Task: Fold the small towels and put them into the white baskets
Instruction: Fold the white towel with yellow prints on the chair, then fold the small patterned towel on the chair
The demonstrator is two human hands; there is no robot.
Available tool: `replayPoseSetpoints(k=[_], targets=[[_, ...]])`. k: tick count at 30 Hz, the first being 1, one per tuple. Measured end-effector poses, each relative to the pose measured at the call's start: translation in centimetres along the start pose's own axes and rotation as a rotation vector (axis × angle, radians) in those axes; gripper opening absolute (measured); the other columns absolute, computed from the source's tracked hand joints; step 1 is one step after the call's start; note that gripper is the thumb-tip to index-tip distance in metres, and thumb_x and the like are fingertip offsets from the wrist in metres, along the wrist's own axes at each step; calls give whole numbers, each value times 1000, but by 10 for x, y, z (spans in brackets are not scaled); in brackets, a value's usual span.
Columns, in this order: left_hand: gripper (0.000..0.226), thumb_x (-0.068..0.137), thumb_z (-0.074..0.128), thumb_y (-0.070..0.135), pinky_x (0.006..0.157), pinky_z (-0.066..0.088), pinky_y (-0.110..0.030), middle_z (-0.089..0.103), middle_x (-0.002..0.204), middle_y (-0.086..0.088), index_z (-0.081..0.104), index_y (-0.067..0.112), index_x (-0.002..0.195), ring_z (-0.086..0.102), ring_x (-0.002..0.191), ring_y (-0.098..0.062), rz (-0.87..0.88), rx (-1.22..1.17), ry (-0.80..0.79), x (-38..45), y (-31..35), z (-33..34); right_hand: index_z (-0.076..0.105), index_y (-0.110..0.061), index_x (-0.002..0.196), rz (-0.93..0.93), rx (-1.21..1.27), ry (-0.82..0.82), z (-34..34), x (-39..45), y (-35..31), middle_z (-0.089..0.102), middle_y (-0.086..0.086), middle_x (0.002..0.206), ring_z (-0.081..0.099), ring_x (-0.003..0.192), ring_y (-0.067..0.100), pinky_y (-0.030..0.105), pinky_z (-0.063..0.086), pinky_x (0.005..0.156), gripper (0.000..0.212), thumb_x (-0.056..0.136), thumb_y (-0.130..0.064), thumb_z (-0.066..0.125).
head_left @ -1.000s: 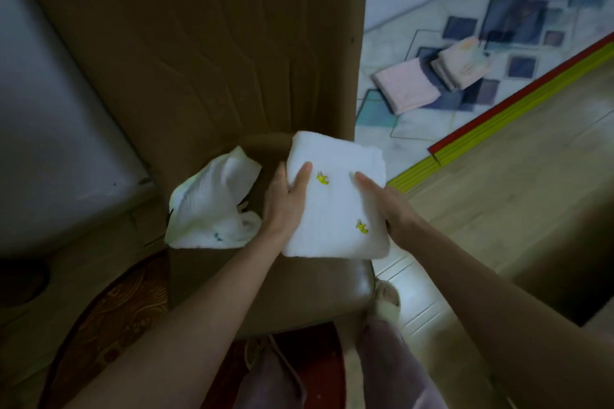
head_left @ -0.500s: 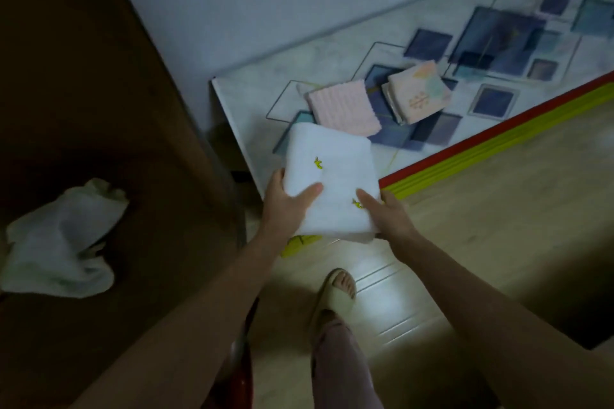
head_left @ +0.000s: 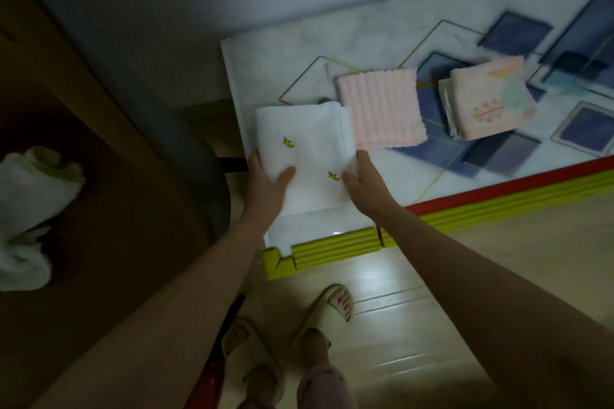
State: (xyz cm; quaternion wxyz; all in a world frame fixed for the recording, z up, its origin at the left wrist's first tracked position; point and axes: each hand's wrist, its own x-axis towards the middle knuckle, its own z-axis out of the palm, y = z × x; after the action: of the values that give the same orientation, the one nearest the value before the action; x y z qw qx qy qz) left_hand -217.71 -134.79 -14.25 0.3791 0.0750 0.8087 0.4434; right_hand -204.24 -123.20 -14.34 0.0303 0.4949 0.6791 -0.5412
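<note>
at the bottom of the frame your feet stand in pale slippers (head_left: 334, 304) on the light wooden floor (head_left: 465, 276), and both bare forearms reach up toward the centre. just beyond the slippers runs a ribbed yellow-green edge strip (head_left: 335, 247), which turns red further toward the right side of the frame.

your left hand (head_left: 265, 184) holds the left edge of the white folded towel (head_left: 307, 156), thumb on top; its grip is closed on that towel. your right hand (head_left: 365, 184) has the towel's right edge in a closed grip too, with fingers over the top face. the towel carries two small yellow banana marks and sits at the centre of the frame, over the near left corner of the patterned mat (head_left: 382, 33). you cannot tell whether it rests on the mat or is held just above it.

just beyond it, toward the upper right, a pink ribbed folded towel (head_left: 380, 109) lies on the mat, its near corner just beside the white one. further right lies a pale folded towel with a pink motif (head_left: 488, 100), apart from the pink one.

at the left edge of the frame a crumpled white cloth (head_left: 30, 209) lies on a dark brown surface (head_left: 116, 242).
</note>
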Motion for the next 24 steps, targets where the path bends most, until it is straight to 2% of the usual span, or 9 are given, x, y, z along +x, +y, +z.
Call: replayPoseSetpoints(k=[2, 3, 6, 7, 9, 12, 16, 20, 24], targets=[[77, 90, 64, 20, 107, 33, -29, 29, 152, -9, 18, 11, 151, 34, 136, -23, 30, 135, 18, -7, -7, 3, 36, -1, 133, 28, -155, -53, 0, 1, 7, 51, 19, 125, 50, 115, 35, 36, 39, 89, 40, 94, -3, 46], [77, 92, 61, 24, 109, 29, -30, 22, 155, -9, 14, 13, 152, 28, 139, -23, 83, 258, 66, -12, -9, 3, 35, -2, 136, 1, -244, -19, 1, 1, 8, 48, 18, 130, 48, 118, 34, 37, 39, 92, 44, 94, -3, 48], [69, 100, 45, 32, 115, 20, -35, 4, 161, -8, 5, 15, 154, 14, 146, -25, 378, 630, 189, -11, -8, 4, 31, -4, 145, -293, -461, 312, 10, 6, -5, 40, 16, 143, 40, 130, 31, 40, 35, 106, 61, 88, 0, 50], [66, 101, 39, 33, 118, 16, -37, 1, 161, -9, 3, 14, 153, 9, 148, -26, 458, 718, 190, -4, -6, 7, 31, -3, 147, -411, -513, 353, 14, 12, -9, 36, 18, 148, 33, 137, 32, 40, 28, 113, 62, 88, -2, 50], [64, 102, 27, 37, 121, 7, -39, -2, 161, -12, -2, 11, 152, 0, 149, -25, 531, 898, 161, 12, -7, 16, 25, -5, 150, -586, -622, 271, 21, 26, -9, 23, 18, 156, 17, 147, 32, 40, 13, 120, 57, 97, -12, 46], [67, 99, 15, 45, 121, 0, -40, -6, 161, -13, -8, 9, 151, -5, 148, -24, 481, 1090, 93, 28, -27, 25, 15, -10, 152, -593, -741, 149, 29, 40, 16, 9, 12, 161, 4, 149, 27, 39, 6, 122, 57, 103, -31, 35], [70, 96, 6, 51, 121, 2, -42, -1, 161, -12, -5, 10, 152, -2, 149, -25, 515, 1142, 83, 40, -48, 26, 15, -9, 153, -625, -708, 186, 34, 48, 38, 11, 12, 160, 7, 149, 25, 36, 5, 122, 60, 102, -37, 32], [71, 98, 12, 52, 121, -2, -42, -7, 161, -13, -9, 10, 152, -6, 148, -25, 483, 1189, -52, 45, -38, 20, 12, -8, 153, -586, -736, 159, 34, 49, 32, 9, 12, 161, 5, 149, 25, 37, 5, 122, 62, 102, -38, 31], [75, 99, 25, 51, 120, -3, -43, -14, 160, -11, -12, 12, 151, -12, 148, -25, 366, 1202, -222, 35, -8, 9, 2, -11, 154, -475, -886, 31, 21, 40, 13, -3, 10, 162, -2, 149, 24, 36, 0, 121, 64, 102, -38, 30]])
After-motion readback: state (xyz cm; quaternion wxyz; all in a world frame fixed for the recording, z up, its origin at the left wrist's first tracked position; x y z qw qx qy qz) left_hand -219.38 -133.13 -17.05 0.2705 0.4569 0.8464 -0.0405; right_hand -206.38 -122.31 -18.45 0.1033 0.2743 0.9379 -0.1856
